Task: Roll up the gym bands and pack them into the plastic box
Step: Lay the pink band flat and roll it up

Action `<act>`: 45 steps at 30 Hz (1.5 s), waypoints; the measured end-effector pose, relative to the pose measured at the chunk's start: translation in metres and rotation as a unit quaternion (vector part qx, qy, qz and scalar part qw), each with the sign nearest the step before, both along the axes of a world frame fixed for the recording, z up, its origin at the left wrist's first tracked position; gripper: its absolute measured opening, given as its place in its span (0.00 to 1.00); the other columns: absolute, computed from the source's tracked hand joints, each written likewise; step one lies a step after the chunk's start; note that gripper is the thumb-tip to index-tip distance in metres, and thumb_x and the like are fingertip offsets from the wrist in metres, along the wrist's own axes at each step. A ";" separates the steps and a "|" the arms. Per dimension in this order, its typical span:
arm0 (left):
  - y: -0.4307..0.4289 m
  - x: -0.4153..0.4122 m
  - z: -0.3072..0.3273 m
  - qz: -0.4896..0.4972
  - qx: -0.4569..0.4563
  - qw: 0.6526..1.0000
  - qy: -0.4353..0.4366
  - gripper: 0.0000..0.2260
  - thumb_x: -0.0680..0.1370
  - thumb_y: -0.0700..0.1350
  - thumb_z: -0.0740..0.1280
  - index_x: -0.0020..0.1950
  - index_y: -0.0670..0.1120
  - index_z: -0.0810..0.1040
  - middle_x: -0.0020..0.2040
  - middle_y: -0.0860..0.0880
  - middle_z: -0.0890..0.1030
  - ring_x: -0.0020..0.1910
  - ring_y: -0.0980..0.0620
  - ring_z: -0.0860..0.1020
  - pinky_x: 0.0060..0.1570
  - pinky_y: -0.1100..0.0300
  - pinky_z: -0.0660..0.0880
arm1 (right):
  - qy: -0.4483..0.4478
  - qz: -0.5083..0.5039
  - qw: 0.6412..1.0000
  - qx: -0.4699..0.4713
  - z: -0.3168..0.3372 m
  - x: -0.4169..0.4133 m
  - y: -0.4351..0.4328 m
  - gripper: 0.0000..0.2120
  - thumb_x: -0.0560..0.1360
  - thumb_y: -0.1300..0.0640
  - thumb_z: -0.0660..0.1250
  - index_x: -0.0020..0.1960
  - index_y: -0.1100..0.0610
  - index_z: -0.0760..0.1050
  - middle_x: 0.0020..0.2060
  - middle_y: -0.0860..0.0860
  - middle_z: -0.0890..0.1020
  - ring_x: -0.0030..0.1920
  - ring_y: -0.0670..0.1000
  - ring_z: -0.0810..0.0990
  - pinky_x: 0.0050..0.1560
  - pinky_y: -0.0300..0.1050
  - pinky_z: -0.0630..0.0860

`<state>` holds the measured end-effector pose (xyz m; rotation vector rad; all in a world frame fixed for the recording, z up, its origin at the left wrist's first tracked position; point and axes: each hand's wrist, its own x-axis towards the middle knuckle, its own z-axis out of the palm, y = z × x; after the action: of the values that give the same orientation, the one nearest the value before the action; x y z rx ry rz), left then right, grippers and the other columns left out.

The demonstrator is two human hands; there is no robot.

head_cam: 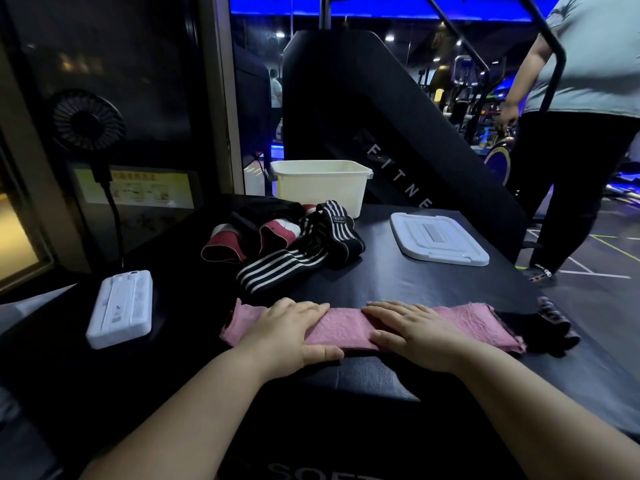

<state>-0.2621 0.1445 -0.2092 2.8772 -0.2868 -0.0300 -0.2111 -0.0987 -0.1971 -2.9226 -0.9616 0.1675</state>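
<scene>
Your left hand (287, 332) lies flat, fingers straight, palm down on the left part of the pink flat fabric gym band (346, 328). Your right hand (415, 332) lies flat in the same way on the band's right part. Neither hand grips anything. The band is stretched out lengthwise along the near edge of the black padded counter (398, 282), unrolled. A dark patterned band (554, 318) lies at its right end.

Behind the pink band, a loose pile of black-and-white striped elastic bands (277, 268) touches a group of red-and-white bands (221, 251). The cream rectangular plastic box (320, 192) stands open at the far edge of the counter. Its white flat lid (438, 242) lies apart, to the right. A white slab-shaped power bank (121, 308) rests on the left.
</scene>
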 end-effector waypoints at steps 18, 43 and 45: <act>0.010 -0.005 -0.001 0.011 0.049 0.999 -0.006 0.29 0.78 0.68 0.49 0.78 0.63 0.52 0.77 0.64 0.56 0.75 0.58 0.52 0.73 0.51 0.48 | 0.045 -0.036 0.998 0.005 0.008 0.007 0.020 0.24 0.79 0.36 0.52 0.74 0.31 0.52 0.73 0.43 0.61 0.74 0.50 0.58 0.72 0.56 0.57; -0.022 -0.004 0.008 -0.037 0.006 0.999 -0.037 0.22 0.79 0.60 0.61 0.72 0.62 0.65 0.68 0.54 0.62 0.70 0.50 0.58 0.71 0.53 0.51 | -0.028 -0.050 0.993 -0.106 0.028 0.009 0.026 0.36 0.70 0.25 0.57 0.54 0.57 0.77 0.51 0.56 0.82 0.51 0.59 0.79 0.43 0.46 0.71; -0.035 0.001 0.008 -0.047 0.004 0.998 -0.033 0.22 0.79 0.59 0.61 0.74 0.61 0.64 0.68 0.53 0.63 0.70 0.50 0.60 0.72 0.53 0.55 | -0.025 -0.063 0.992 -0.102 0.029 0.007 0.012 0.35 0.71 0.26 0.56 0.54 0.56 0.77 0.51 0.56 0.82 0.51 0.59 0.79 0.44 0.47 0.72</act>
<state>-0.2611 0.1099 -0.2008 2.8738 -0.4344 0.0458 -0.2039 -0.0864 -0.1678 -3.1776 -0.8069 0.1985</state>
